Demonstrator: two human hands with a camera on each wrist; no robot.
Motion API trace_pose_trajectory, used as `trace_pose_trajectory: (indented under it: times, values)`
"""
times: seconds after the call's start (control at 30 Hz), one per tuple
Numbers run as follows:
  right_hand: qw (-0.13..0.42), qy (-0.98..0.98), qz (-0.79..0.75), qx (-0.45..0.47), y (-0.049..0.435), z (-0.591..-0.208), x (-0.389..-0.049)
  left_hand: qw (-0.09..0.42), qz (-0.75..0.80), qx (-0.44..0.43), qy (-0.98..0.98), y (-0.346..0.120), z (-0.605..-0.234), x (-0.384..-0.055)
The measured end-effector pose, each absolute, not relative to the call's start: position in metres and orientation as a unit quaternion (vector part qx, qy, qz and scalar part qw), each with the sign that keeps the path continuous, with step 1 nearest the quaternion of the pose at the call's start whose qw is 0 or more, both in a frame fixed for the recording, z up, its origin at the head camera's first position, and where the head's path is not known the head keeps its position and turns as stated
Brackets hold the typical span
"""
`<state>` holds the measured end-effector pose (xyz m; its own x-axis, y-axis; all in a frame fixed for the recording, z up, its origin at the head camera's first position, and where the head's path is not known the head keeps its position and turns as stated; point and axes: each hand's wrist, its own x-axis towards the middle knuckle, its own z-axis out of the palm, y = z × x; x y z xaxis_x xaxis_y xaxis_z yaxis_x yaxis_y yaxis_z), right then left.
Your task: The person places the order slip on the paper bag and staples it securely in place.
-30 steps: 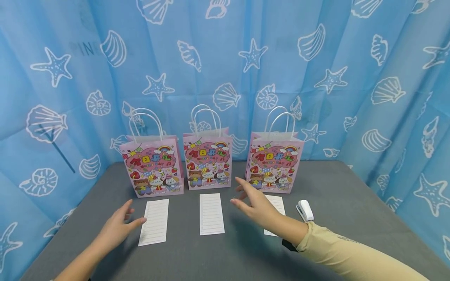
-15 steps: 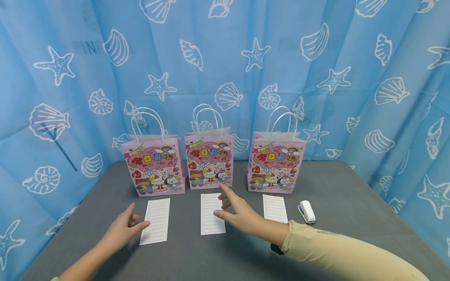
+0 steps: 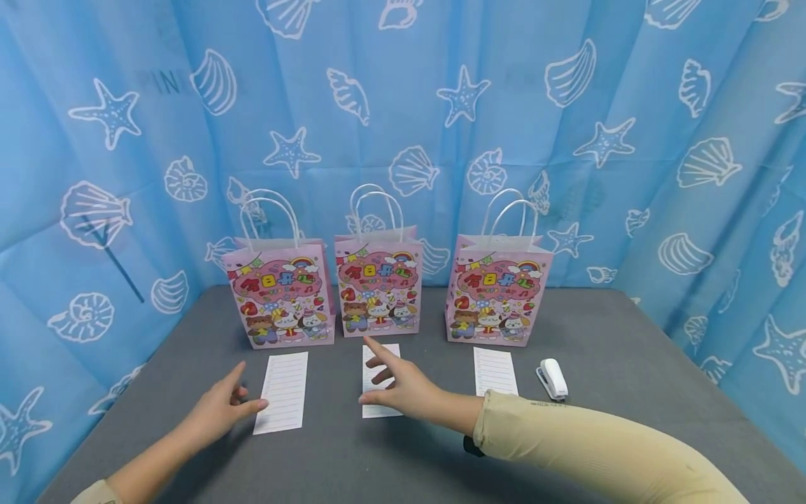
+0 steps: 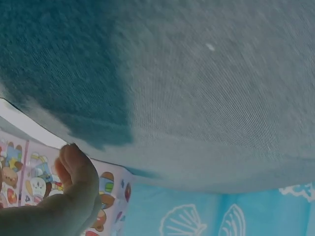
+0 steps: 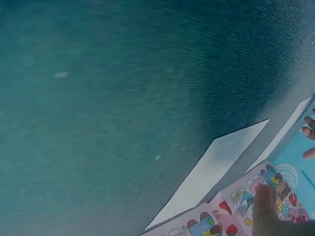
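My left hand (image 3: 217, 409) hovers beside the left lined paper sheet (image 3: 285, 392), its thumb tip over or at the sheet's edge. Over the middle lined sheet (image 3: 380, 413) is my right hand (image 3: 403, 385), fingers extended and thumb apart; it covers part of that sheet. Neither hand holds anything. A third lined sheet (image 3: 495, 371) lies right of the right hand. Behind the sheets stand three pink cartoon paper gift bags, the left bag (image 3: 283, 297), middle bag (image 3: 380, 290) and right bag (image 3: 497, 297), all with white handles upright.
A small white stapler (image 3: 553, 379) lies on the grey tabletop (image 3: 617, 350), right of the third sheet. Behind the bags hangs a blue curtain (image 3: 390, 91) with shells and starfish. The right forearm in a beige sleeve (image 3: 567, 441) crosses the right front.
My right hand has moved left, from in front of the right bag to over the middle sheet. The left hand stays near the left sheet. The head view has shifted slightly.
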<state>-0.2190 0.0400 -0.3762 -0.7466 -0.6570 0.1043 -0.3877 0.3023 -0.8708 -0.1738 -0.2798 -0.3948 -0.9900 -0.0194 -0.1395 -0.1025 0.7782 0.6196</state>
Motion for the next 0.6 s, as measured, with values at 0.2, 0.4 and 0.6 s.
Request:
trace_pose_trajectory:
  times: [0.2, 0.4, 0.6]
  values:
    - [0.187, 0.783, -0.516, -0.293, 0.023, -0.377, -0.221, 0.102, 0.340, -0.006, 0.935, -0.284, -0.397, -0.177]
    - [0.203, 0.790, -0.507, -0.280, 0.009, -0.377, -0.222, 0.123, 0.358, 0.014, 0.925, -0.289, -0.396, -0.181]
    - [0.220, 0.800, -0.488, -0.271, -0.003, -0.381, -0.225, 0.150, 0.367, 0.050, 0.917, -0.299, -0.393, -0.184]
